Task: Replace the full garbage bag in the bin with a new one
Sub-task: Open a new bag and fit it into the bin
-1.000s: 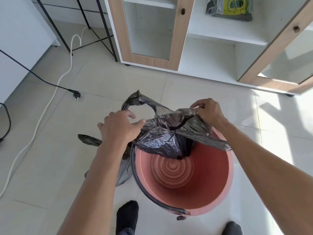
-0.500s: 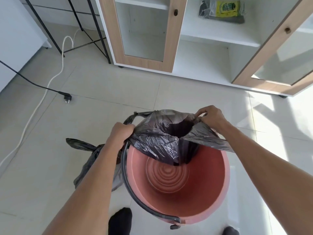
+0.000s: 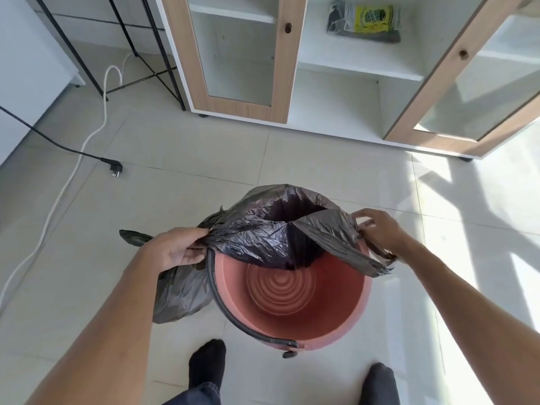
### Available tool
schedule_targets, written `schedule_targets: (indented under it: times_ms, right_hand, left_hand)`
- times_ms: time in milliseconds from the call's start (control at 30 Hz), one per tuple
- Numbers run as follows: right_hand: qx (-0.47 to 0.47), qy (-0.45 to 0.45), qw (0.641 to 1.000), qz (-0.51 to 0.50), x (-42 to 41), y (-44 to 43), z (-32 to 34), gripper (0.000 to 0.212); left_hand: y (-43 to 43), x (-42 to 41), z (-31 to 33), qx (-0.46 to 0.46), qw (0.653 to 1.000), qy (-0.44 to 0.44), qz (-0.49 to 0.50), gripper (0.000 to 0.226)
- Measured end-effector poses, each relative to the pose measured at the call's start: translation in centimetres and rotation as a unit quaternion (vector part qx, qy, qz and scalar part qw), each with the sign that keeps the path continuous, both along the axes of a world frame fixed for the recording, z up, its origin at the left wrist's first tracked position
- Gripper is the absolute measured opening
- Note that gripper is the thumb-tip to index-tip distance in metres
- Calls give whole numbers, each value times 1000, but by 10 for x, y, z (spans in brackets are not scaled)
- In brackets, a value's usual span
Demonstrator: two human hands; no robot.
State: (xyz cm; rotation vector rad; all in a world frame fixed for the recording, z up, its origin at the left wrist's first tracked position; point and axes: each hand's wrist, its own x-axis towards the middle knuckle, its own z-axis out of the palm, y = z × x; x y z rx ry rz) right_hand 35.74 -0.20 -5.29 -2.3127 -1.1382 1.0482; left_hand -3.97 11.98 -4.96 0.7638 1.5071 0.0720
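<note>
Presently, new bag [image 3: 263, 238]: thin, limp, slippery film; our left hand [image 3: 175, 249] and right hand [image 3: 377, 229] pinch its mouth above the bin [image 3: 359, 314] rim.

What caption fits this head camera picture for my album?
Two hands stretch a new black bag open over the pink bin.

new bag [image 3: 263, 238]: thin crinkled glossy black plastic | bin [image 3: 336, 311]: smooth matt terracotta plastic | floor [image 3: 190, 153]: glossy tile

Bucket mouth half open, half covered
Black garbage bag [image 3: 271, 235] blocks the bucket [image 3: 292, 320] mouth toward 12 o'clock; the 6 o'clock half is clear.
</note>
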Motion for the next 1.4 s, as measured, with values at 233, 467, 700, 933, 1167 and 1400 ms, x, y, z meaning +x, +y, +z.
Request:
schedule_targets:
  times_ms: [233, 467, 700, 933, 1167, 1400]
  right_hand:
    - [141, -192, 968, 79, -28, -55, 11, 53]
    - [111, -183, 965, 149, -51, -81, 22, 25]
    - [46, -184, 968, 166, -51, -110, 21, 18]
    - [86, -147, 982, 77, -53, -129, 15, 9]
    - [73, -28, 991, -107, -75, -142, 7, 16]
    - [93, 26, 980, -171, -75, -129, -1, 14]
  left_hand:
    - [-11, 5, 32, 380, 898, 184, -122, 24]
    - [-37, 22, 50, 428, 803, 134, -392, 51]
    - [-58, 5, 38, 453, 729, 208, -468, 30]
    - [-97, -8, 55, 425, 733, 198, -493, 48]
    - [-131, 4, 43, 431, 688, 239, -532, 85]
    - [-121, 13, 33, 470, 737, 216, -435, 49]
